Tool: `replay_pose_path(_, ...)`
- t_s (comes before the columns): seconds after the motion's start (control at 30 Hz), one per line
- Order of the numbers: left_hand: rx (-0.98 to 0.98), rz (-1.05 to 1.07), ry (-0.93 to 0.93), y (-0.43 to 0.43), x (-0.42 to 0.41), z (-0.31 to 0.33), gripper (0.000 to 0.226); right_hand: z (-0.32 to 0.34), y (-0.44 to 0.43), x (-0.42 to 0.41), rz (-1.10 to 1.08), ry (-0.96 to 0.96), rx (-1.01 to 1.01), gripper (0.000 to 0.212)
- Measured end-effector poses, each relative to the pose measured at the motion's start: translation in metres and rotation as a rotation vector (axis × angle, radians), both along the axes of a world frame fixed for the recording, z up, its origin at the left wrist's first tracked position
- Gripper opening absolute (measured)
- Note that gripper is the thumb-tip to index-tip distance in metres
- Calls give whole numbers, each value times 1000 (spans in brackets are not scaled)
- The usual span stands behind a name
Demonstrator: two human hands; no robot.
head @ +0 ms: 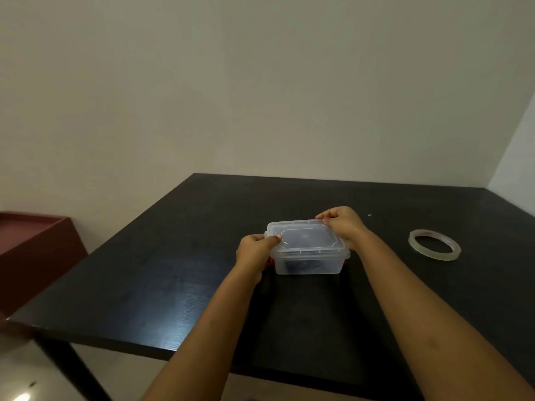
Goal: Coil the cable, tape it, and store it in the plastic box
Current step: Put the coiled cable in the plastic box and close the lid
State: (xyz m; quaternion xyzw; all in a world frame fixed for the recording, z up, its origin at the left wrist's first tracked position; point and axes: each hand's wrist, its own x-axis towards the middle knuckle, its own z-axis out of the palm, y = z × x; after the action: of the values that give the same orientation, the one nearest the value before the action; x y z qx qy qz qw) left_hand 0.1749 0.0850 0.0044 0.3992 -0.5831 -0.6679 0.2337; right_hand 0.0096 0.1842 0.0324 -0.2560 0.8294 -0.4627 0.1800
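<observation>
A person is pressing the lid (304,237) onto the box (308,263) mid-table (144,285), left hand (254,248) and right hand (343,224) clamped on opposite ends. A dark cable (295,266) is showing inside. Even pressure on both ends should seat it. Tape (434,245) is lying to the right.

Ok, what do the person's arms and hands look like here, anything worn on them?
Both forearms are bare up to the frame edge, with no sleeves showing. The left hand and right hand wear no gloves, and no rings, watch or bracelets show. Fingernails look short and plain.
</observation>
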Motion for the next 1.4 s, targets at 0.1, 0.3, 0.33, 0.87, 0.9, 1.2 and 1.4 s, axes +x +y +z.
replay_pose_path(0.1, 35, -26, -1, 0, 0, 0, 30, 0, 5, -1, -26, -17, 31, 14)
replay_pose_path(0.3, 64, -117, -24, -2, -2, 5, 43, 3, 26, 7, -64, -276, 226, 25)
replay_pose_path(0.33, 70, -117, -35, -1, -2, 7, 41, 3, 30, 5, -67, -322, 221, 29)
replay_pose_path(0.87, -190, -22, -216, -22, -4, 20, 44, 2, 48, -7, -138, -221, 154, 37)
replay_pose_path(0.9, -285, -21, -257, -23, -7, 21, 39, 4, 44, -6, -139, -114, 223, 37)
replay_pose_path(1.2, -844, -12, -558, -1, -20, 31, 9, 14, 27, 14, -169, 241, 494, 31)
replay_pose_path(1.4, -831, 41, -472, 4, -18, 20, 16, 10, 34, 17, -173, 213, 411, 34)
